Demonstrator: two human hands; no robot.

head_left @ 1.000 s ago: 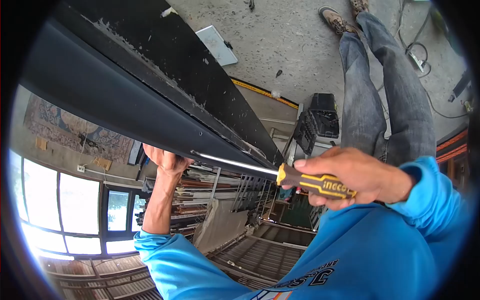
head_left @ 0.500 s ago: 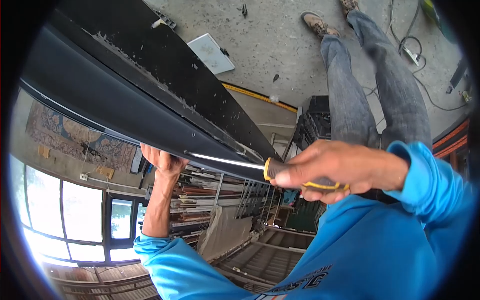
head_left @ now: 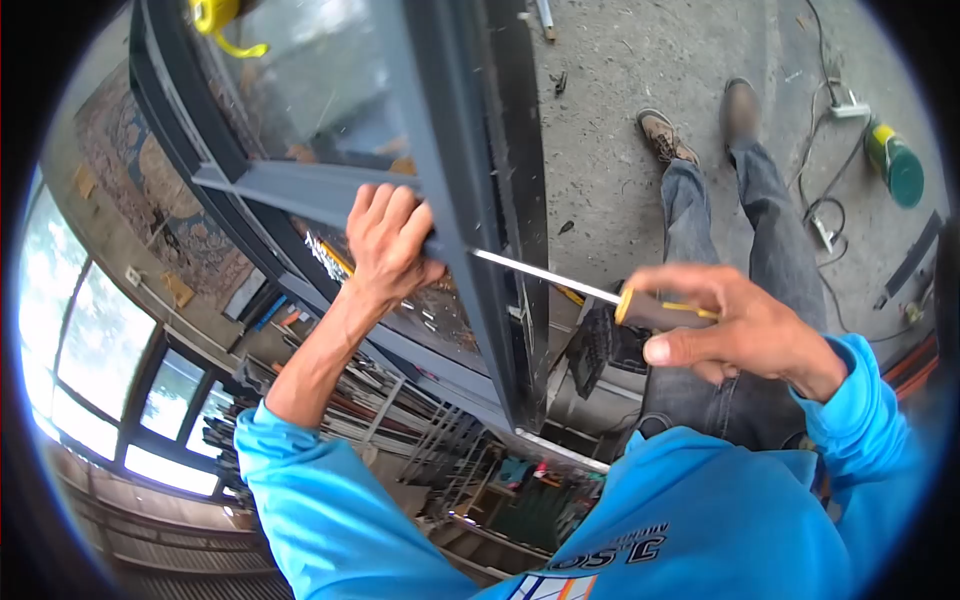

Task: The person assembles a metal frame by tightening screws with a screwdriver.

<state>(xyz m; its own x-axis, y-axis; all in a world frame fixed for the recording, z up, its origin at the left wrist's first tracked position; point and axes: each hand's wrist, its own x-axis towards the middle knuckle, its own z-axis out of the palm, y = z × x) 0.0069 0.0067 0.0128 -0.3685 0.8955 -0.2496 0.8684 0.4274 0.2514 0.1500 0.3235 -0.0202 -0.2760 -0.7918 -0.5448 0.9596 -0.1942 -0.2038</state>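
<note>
A dark grey metal window frame (head_left: 440, 150) with glass panes stands upright in front of me. My left hand (head_left: 388, 238) is closed on it where a crossbar (head_left: 290, 190) meets the side bar, knuckles up. My right hand (head_left: 735, 325) holds a screwdriver (head_left: 665, 311) by its brown and yellow handle, fingers loosely around it and thumb below. The long bright shaft runs left, and its tip meets the outer edge of the side bar, level with my left hand. The exact seat of the tip is too small to make out.
A yellow tape measure (head_left: 213, 14) rests on the frame at top. On the concrete floor are a black crate (head_left: 592, 350), a green and yellow container (head_left: 893, 165) and cables with a power strip (head_left: 826, 234). A patterned rug (head_left: 150, 170) lies beyond the frame.
My view has swung so the frame's glass and crossbars now show. My right hand's grip on the screwdriver has loosened and shifted. My left hand, partly hidden before, is now seen on the frame.
</note>
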